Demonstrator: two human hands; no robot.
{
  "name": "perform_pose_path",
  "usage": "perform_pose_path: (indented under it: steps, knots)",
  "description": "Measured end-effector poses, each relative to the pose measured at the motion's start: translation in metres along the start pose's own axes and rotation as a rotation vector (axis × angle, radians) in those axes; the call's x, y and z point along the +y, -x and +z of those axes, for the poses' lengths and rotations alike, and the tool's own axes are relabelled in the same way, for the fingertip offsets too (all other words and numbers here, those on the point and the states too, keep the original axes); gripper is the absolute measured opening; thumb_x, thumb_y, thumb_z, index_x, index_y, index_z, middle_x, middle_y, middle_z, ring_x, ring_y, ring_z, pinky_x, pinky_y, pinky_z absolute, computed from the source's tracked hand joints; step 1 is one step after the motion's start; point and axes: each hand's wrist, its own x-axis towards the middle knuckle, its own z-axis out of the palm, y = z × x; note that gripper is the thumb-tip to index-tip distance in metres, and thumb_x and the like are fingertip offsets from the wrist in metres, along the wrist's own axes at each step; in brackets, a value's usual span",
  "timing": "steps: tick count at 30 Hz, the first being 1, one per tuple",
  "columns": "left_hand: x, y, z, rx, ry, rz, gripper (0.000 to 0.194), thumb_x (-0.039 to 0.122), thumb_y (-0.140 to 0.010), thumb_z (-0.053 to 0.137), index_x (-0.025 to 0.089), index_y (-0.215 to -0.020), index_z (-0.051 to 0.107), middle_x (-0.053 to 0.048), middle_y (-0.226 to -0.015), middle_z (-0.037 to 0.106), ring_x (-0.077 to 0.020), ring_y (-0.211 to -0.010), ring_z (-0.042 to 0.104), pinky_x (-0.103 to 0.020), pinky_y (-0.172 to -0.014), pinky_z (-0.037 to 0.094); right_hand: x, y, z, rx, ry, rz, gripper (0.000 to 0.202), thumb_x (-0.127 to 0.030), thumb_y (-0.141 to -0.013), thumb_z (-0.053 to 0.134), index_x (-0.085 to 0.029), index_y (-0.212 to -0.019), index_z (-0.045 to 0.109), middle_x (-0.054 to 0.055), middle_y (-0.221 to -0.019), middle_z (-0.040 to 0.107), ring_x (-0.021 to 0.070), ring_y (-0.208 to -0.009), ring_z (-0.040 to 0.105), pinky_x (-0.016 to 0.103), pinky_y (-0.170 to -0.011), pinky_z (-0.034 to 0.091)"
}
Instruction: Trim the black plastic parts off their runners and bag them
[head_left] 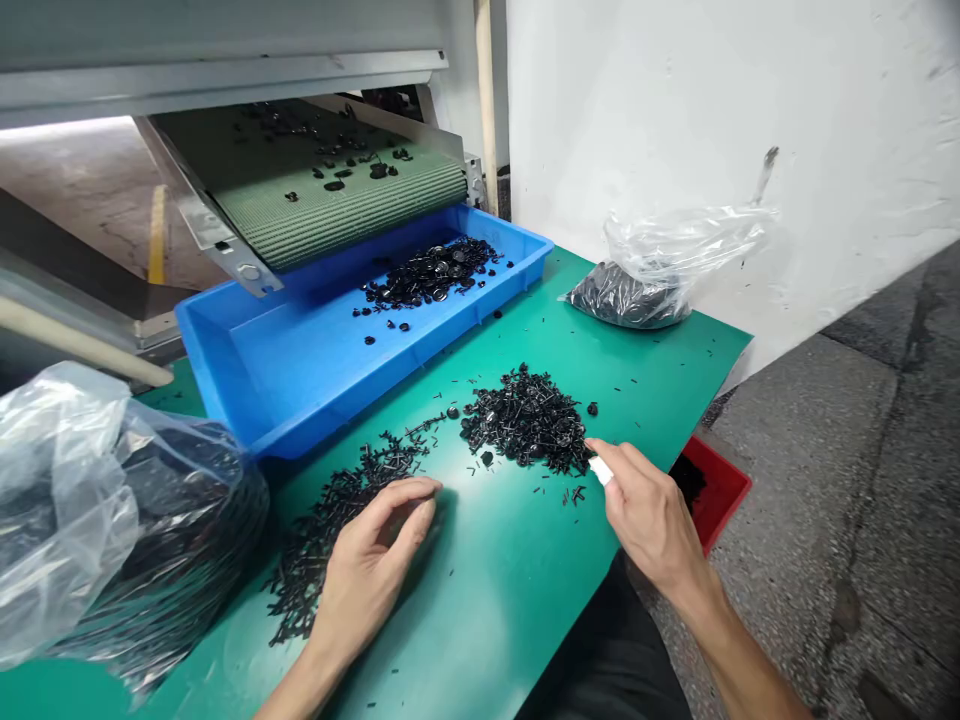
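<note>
My right hand (651, 510) grips a small white flat piece (601, 470) between thumb and fingers, at the right edge of a pile of small black plastic parts (525, 420). Thin sticks and round caps are mixed in that pile. My left hand (375, 560) rests beside a spread heap of black branching plastic bits (352, 500). Its thumb and index fingertips come together, and whatever may be between them is too small to make out. Both heaps lie on the green tabletop (495, 580).
A blue tray (277, 385) with black round parts stands under a green conveyor belt (360, 205). Clear plastic bags of black parts sit at left (187, 520) and at back right (637, 295). Below the table's right edge is a red bin (731, 490). A white panel (675, 110) rises behind.
</note>
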Motion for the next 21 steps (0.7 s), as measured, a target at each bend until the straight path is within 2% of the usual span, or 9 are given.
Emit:
perform_pose_path:
  steps: [2, 4, 7, 12, 16, 21]
  knots:
    - [0.008, 0.006, 0.012, -0.025, 0.288, -0.151, 0.014, 0.029, -0.079, 0.071, 0.023, -0.091, 0.069, -0.006, -0.106, 0.070, -0.0218, -0.095, 0.065, -0.034, -0.084, 0.052, -0.004, 0.002, -0.004, -0.003, -0.016, -0.012, 0.047, -0.005, -0.085, 0.035, -0.016, -0.125, 0.057, 0.009, -0.105, 0.067, 0.0212, -0.094, 0.066, 0.034, -0.081, 0.054]
    - [0.015, 0.012, 0.027, -0.106, 0.587, -0.293, 0.014, 0.024, -0.074, 0.077, 0.020, -0.085, 0.069, -0.006, -0.103, 0.071, -0.0195, -0.088, 0.067, -0.032, -0.083, 0.052, -0.013, 0.005, -0.008, -0.026, -0.021, -0.054, 0.046, -0.006, -0.087, 0.034, -0.016, -0.126, 0.055, 0.010, -0.108, 0.067, 0.0214, -0.095, 0.066, 0.035, -0.080, 0.055]
    - [0.018, 0.017, 0.047, -0.182, 0.830, -0.407, 0.014, 0.018, -0.071, 0.080, 0.017, -0.077, 0.067, -0.005, -0.096, 0.072, -0.0155, -0.081, 0.067, -0.028, -0.081, 0.051, -0.033, 0.011, -0.007, -0.084, -0.029, -0.147, 0.042, -0.007, -0.090, 0.032, -0.016, -0.122, 0.058, 0.009, -0.101, 0.070, 0.0211, -0.089, 0.067, 0.034, -0.075, 0.056]
    - [0.011, 0.017, 0.055, -0.169, 0.910, -0.392, 0.016, 0.020, -0.075, 0.077, 0.018, -0.090, 0.071, -0.005, -0.089, 0.074, -0.0128, -0.076, 0.065, -0.023, -0.073, 0.051, -0.065, 0.023, 0.007, -0.114, -0.033, -0.253, 0.035, -0.011, -0.096, 0.031, -0.014, -0.115, 0.061, 0.006, -0.080, 0.067, 0.0199, -0.070, 0.065, 0.032, -0.060, 0.050]
    - [0.008, 0.018, 0.053, -0.171, 0.955, -0.390, 0.013, 0.021, -0.075, 0.078, 0.017, -0.086, 0.073, -0.005, -0.088, 0.074, -0.0096, -0.069, 0.061, -0.018, -0.063, 0.048, -0.078, 0.024, 0.012, -0.101, -0.019, -0.254, 0.034, -0.014, -0.098, 0.030, -0.014, -0.110, 0.062, 0.005, -0.075, 0.062, 0.0192, -0.067, 0.061, 0.031, -0.058, 0.043]
    - [0.008, 0.018, 0.053, -0.148, 0.962, -0.406, 0.015, 0.019, -0.071, 0.080, 0.019, -0.085, 0.073, -0.003, -0.090, 0.073, -0.0118, -0.071, 0.063, -0.024, -0.073, 0.052, -0.085, 0.022, 0.011, -0.086, 0.004, -0.266, 0.035, -0.013, -0.099, 0.028, -0.013, -0.107, 0.062, 0.005, -0.074, 0.059, 0.0185, -0.066, 0.057, 0.031, -0.059, 0.040]
